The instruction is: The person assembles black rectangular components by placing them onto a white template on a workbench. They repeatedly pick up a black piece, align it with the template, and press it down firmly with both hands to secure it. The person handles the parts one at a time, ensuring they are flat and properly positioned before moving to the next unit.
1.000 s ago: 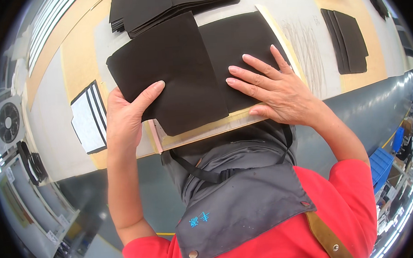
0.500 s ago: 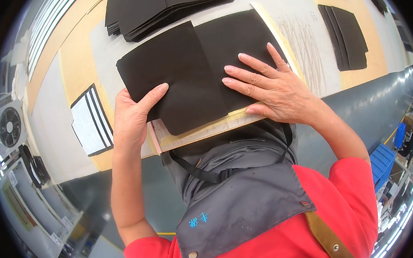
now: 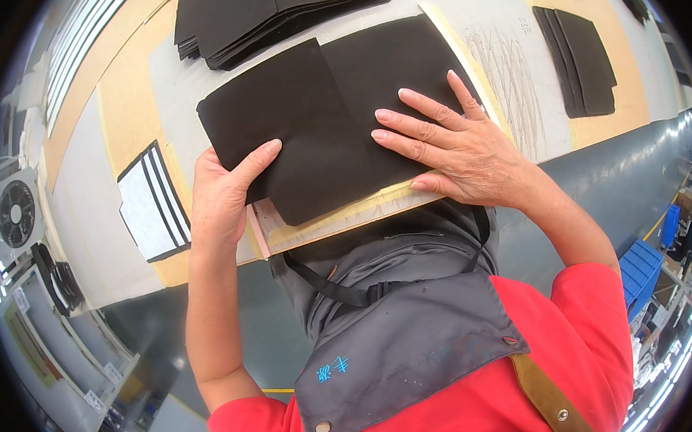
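Pressing flat, my right hand (image 3: 468, 151) lay with fingers spread on the right black fabric sheet (image 3: 401, 80), which rested on a wooden board (image 3: 346, 220) at the table's near edge. My left hand (image 3: 224, 195) pinched the overlapping left black sheet (image 3: 295, 133), thumb on top. A stack of black sheets (image 3: 273, 16) sat beyond, bare tabletop (image 3: 511, 82) at the right.

I see a pale grey worktop (image 3: 86, 190) with tan board panels, grey floor beyond its edge, a fan (image 3: 16, 214) at far left, blue bins (image 3: 638, 267) at right, bright strip lights reflected low right
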